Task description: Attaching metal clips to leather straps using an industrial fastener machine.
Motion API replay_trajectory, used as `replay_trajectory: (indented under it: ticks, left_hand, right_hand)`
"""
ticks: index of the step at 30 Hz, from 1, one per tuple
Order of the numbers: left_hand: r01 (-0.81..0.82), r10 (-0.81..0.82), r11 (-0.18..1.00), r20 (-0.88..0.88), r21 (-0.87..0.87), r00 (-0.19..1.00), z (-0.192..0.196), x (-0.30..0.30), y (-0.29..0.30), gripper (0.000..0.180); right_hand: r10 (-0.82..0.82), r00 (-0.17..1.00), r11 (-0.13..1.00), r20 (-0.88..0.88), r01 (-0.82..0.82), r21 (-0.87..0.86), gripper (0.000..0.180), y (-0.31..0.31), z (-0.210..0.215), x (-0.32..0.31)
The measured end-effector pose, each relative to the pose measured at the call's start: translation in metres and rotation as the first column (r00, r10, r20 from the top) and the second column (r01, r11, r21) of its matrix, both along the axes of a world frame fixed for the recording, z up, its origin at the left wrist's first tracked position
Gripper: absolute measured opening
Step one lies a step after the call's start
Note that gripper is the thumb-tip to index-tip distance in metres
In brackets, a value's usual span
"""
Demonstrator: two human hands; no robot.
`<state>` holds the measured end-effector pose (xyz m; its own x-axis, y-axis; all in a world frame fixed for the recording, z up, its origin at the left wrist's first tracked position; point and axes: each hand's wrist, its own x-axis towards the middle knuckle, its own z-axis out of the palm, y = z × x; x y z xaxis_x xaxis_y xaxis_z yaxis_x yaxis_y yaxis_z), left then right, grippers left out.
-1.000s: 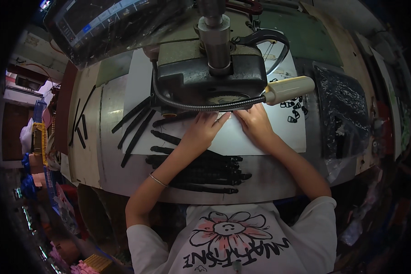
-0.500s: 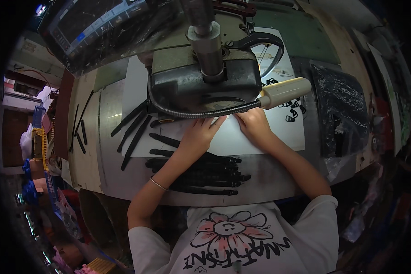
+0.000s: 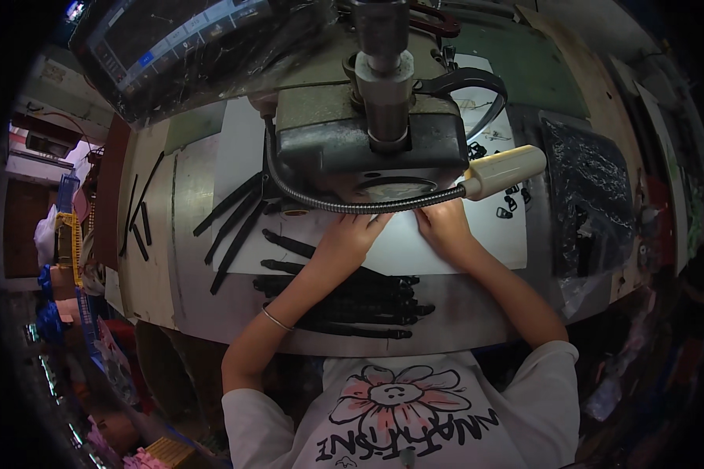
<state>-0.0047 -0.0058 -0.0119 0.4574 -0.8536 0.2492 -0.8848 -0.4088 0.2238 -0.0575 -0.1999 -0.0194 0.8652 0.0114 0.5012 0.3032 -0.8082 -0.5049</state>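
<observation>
My left hand (image 3: 346, 238) reaches in under the front of a sewing machine (image 3: 328, 144), its fingers bent and close together. My right hand (image 3: 444, 227) is just to the right, fingers curled, with a small gap between the two hands. The machine's head and a flexible metal lamp hose (image 3: 368, 208) hide the fingertips, so what they hold does not show. Below my left wrist and forearm lies a stack of black straps (image 3: 360, 309). More black straps (image 3: 238, 227) fan out left of the hand, over a white work surface (image 3: 399, 254).
Small black buckles (image 3: 508, 207) lie scattered to the right, beside the pale lamp (image 3: 508, 172). A clear plastic bag with dark contents (image 3: 590, 195) rests farther right. Thin black strips (image 3: 139, 223) lie far left. A plastic-covered screen (image 3: 195, 55) stands at the upper left.
The view has shifted, so the machine and table sit slightly farther right and lower in the picture. Both hands stay at the machine with little visible movement.
</observation>
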Motion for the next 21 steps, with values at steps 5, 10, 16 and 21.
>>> replay_trajectory:
  ticks: [5, 10, 16, 21]
  left_hand:
    - [-0.019, 0.023, 0.998, -0.074, 0.055, 0.997, -0.001, 0.008, -0.001, 0.066]
    - [0.006, -0.006, 1.000, 0.018, 0.000, 1.000, 0.004, -0.002, 0.001, 0.065]
    - [-0.043, 0.040, 0.999, -0.101, -0.030, 0.994, 0.009, -0.001, 0.001, 0.056]
    - [-0.153, 0.071, 0.966, -0.353, -0.209, 0.933, 0.004, 0.006, 0.005, 0.038]
  right_hand:
    - [-0.007, 0.999, 1.000, -0.048, 0.005, -0.028, 0.009, -0.002, 0.006, 0.001]
    - [-0.022, 0.999, 1.000, 0.026, 0.022, -0.005, 0.006, 0.002, 0.005, -0.002]
    - [-0.016, 1.000, 0.997, 0.023, 0.015, 0.078, 0.008, 0.000, 0.002, 0.002]
    - [0.170, 0.978, 0.976, -0.119, -0.151, 0.157, 0.011, -0.011, 0.007, 0.007]
